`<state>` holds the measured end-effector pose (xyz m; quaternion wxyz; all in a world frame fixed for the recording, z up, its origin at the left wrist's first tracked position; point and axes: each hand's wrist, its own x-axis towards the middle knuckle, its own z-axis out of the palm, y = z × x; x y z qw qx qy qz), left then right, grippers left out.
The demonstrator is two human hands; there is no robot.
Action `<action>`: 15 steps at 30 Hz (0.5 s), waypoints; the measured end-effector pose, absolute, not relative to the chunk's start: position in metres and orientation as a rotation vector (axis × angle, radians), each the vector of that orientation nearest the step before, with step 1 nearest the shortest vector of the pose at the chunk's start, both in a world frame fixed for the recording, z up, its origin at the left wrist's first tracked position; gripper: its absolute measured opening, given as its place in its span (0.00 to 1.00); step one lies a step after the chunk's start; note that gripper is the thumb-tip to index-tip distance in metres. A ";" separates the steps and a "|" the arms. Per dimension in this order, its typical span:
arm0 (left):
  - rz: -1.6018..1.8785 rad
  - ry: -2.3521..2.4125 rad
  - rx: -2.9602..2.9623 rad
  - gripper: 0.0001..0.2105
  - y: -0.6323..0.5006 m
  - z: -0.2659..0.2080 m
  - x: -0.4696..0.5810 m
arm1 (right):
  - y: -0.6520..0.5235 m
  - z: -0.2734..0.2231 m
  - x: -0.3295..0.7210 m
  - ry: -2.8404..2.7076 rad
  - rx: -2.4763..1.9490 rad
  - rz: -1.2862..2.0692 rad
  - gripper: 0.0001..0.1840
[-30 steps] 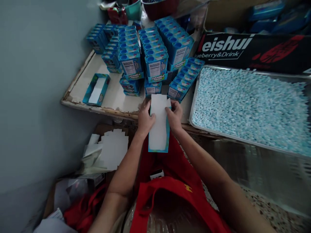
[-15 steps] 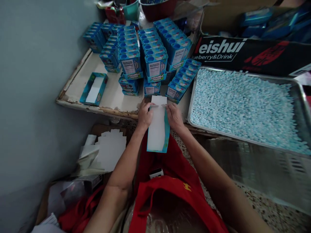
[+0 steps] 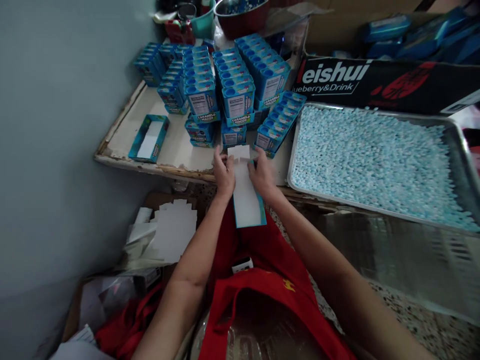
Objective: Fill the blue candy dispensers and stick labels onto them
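A long, shallow blue carton (image 3: 247, 200), white inside, lies over my lap at the table's front edge. Its white end flap (image 3: 239, 151) points away from me. My left hand (image 3: 225, 175) grips the far left corner between thumb and fingers, with the index finger raised. At the far right corner, my right hand (image 3: 264, 175) closes on the side wall, slightly blurred. A folded display tray (image 3: 149, 139) of the same blue card rests on the table to the left. Small blue candy boxes (image 3: 238, 102) stand in packed rows just beyond my hands.
A metal tray (image 3: 290, 172) of pale blue candies (image 3: 371, 160) sits on the right. Behind it stands a black cardboard carton (image 3: 397, 85) with blue packs inside. White flat card blanks (image 3: 174, 227) are stacked low on the left. A red bowl (image 3: 240, 22) is at the back.
The carton's near end has swung to the right and its side walls stand differently. My left index finger has lifted, and my right hand has shifted along the right wall.
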<state>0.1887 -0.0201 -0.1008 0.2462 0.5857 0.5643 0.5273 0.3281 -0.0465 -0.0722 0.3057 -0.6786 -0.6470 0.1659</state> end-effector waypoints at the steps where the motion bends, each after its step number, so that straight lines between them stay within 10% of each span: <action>1: 1.423 1.558 1.611 0.18 -0.018 -0.100 0.189 | -0.047 -0.073 0.332 -1.712 -1.809 0.479 0.30; 15: 1.286 1.599 1.761 0.09 -0.020 -0.084 0.183 | -0.057 -0.049 0.331 -1.743 -1.959 0.488 0.30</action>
